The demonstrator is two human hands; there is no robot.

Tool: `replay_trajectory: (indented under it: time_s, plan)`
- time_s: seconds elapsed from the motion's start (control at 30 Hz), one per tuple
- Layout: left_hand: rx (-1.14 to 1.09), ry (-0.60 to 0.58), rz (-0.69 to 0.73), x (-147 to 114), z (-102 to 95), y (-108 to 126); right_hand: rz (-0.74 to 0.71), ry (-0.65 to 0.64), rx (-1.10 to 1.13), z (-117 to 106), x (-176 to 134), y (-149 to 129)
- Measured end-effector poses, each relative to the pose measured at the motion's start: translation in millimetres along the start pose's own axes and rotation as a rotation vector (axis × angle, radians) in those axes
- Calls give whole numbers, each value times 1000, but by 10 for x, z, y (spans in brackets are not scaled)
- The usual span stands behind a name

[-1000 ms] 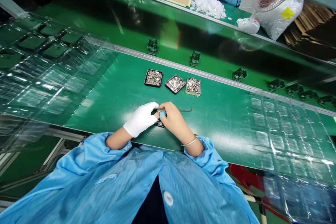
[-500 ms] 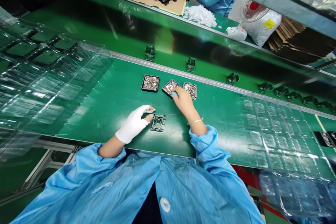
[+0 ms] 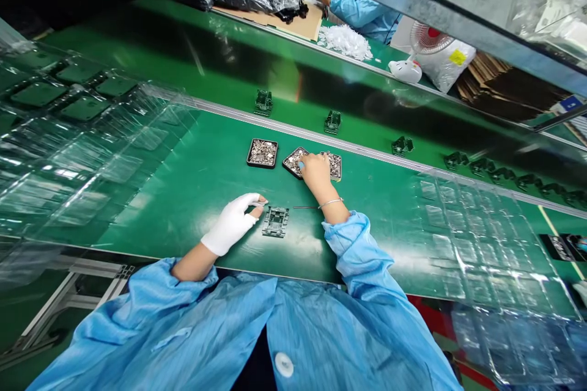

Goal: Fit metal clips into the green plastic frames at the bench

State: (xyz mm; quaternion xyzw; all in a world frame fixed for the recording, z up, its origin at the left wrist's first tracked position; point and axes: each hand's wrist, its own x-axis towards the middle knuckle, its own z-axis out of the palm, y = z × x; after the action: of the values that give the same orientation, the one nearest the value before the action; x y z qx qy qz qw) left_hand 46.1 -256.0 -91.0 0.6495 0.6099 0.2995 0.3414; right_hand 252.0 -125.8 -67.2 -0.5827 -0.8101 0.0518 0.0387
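My left hand (image 3: 233,223), in a white glove with bare fingertips, hovers at the left side of a green circuit board (image 3: 276,222). Its thumb and fingers are a little apart, with nothing I can make out held between them. Over the middle black tray (image 3: 293,160) of small shiny metal parts is my right hand (image 3: 316,172), a blue cover on one fingertip. Its fingers are bent and drawn together; whatever they pinch is hidden. Behind that hand sits another tray of metal parts (image 3: 336,166), partly covered. A third tray (image 3: 262,153) stands to the left.
A thin rod (image 3: 305,207) lies right of the board. More circuit boards (image 3: 332,122) line the strip beyond the metal rail (image 3: 293,128). Clear plastic trays (image 3: 486,232) flank both sides. Across the way are a person's sleeve (image 3: 362,9), a white pile (image 3: 346,41) and a fan (image 3: 428,36).
The view has shifted slightly. My right hand has moved a little across the middle and right trays, its fingers more bent. My left finger and thumb have come somewhat closer together beside the board.
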Motion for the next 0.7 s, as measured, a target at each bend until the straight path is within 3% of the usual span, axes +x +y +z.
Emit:
replay_trajectory:
  time_s: [0.17,0.37,0.5,0.6,0.7]
  plan:
    - [-42,61,-12,-11,-46,22,18,127,176,26,-69,83]
    - [-19,181,81,19,-210,244,-36,276,750,11,-343,-23]
    - [-101,98,147,135,-192,454,-210,240,950,-63,-641,-260]
    - [-199,-26,154,214,-105,549,-251,247,946,-79,-795,-364]
    - [-256,-70,109,238,-31,581,-265,290,908,-56,-870,-365]
